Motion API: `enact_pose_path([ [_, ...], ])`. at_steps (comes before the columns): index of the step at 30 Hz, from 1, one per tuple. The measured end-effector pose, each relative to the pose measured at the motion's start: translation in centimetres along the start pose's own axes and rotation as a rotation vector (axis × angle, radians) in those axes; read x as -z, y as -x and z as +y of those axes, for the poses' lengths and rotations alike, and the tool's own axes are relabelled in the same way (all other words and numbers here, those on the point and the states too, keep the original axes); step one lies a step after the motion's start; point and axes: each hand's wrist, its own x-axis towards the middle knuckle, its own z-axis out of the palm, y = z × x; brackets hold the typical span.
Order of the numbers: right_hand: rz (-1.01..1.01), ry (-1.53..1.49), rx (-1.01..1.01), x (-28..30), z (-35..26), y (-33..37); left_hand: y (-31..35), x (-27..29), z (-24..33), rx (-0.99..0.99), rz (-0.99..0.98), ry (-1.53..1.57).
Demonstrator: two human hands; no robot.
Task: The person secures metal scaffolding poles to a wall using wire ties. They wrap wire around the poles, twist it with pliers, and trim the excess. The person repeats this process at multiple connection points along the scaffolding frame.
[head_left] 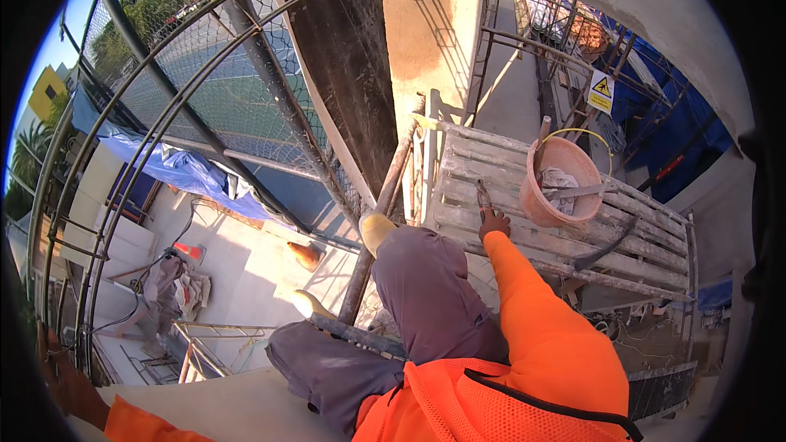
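My right hand [494, 223] is closed on pincers [482, 192], which point away from me over a slatted metal platform [483, 168] smeared with grey. At the dim left rim of the view, my left hand [67, 381] grips a steel bar low on a curved cage of rebar [92, 258]. The fingers there are partly lost in shadow. Just beyond the right hand, a pinkish bucket [534, 196] stands on the platform. Inside it lie a pale cloth and a flat blade, and a handle leans on its rim. A dark curved strip [607, 244] lies across the slats.
My boots [377, 232] rest by a slanting pole [354, 286], high above a lower floor with orange cones [190, 251]. Wire mesh fencing [246, 74] and a concrete column [426, 33] rise ahead. A warning sign [601, 92] hangs on scaffolding at right.
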Motion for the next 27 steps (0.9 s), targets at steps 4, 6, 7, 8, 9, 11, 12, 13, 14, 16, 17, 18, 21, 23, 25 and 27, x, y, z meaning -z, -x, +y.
enact_pose_path([
  [4, 0.091, -0.028, 0.009, 0.8, 0.1, -1.4, 1.1, -0.5, 3.8, -0.231, 0.177, -0.033],
  [6, 0.155, -0.321, -0.033, 1.6, -1.9, -1.8, 1.5, -0.3, 5.4, -0.225, 0.205, -0.03],
  [7, 0.085, -0.51, 0.02, 2.3, -3.0, -1.5, 1.5, -0.1, 6.1, -0.22, 0.219, -0.011],
  [8, 0.26, -0.532, 0.197, 3.2, -4.9, -0.7, 1.4, -0.1, 6.6, -0.214, 0.241, 0.017],
  [9, 0.297, -0.761, 0.368, 4.7, -7.8, 0.3, 1.3, 0.0, 7.0, -0.21, 0.258, -0.035],
  [11, 0.284, -1.063, 0.634, 11.6, -11.8, 3.7, 1.2, 0.1, 7.6, -0.192, 0.27, 0.01],
  [12, 0.295, -1.108, 0.8, 16.1, -14.1, 6.3, 1.2, 0.0, 7.7, -0.171, 0.253, 0.044],
  [13, 0.401, -1.053, 1.041, 21.2, -16.3, 9.4, 1.2, 0.0, 7.7, -0.139, 0.228, 0.088],
  [14, 0.507, -1.016, 1.249, 26.3, -18.7, 13.1, 1.2, 0.0, 7.7, -0.136, 0.231, 0.129],
  [16, 0.8, -0.808, 1.565, 36.5, -22.2, 21.3, 1.4, 0.1, 7.6, -0.106, 0.226, 0.179],
  [17, 0.868, -0.767, 1.651, 40.4, -23.8, 25.8, 1.5, 0.1, 7.6, -0.121, 0.247, 0.193],
  [18, 1.092, -0.57, 1.726, 44.0, -25.3, 29.9, 1.6, 0.1, 7.5, -0.117, 0.247, 0.185],
  [21, 1.77, -0.054, 1.831, 50.2, -29.4, 41.8, 1.6, 0.1, 7.4, -0.118, 0.238, 0.193],
  [23, 2.019, 0.054, 1.809, 49.9, -32.0, 48.2, 1.6, 0.3, 7.3, -0.144, 0.243, 0.159],
  [25, 2.132, 0.095, 1.774, 49.0, -34.3, 52.8, 1.8, 0.5, 7.2, -0.132, 0.208, 0.216],
  [27, 2.268, 0.161, 1.74, 48.7, -36.2, 55.3, 1.9, 0.8, 7.1, -0.129, 0.184, 0.241],
])
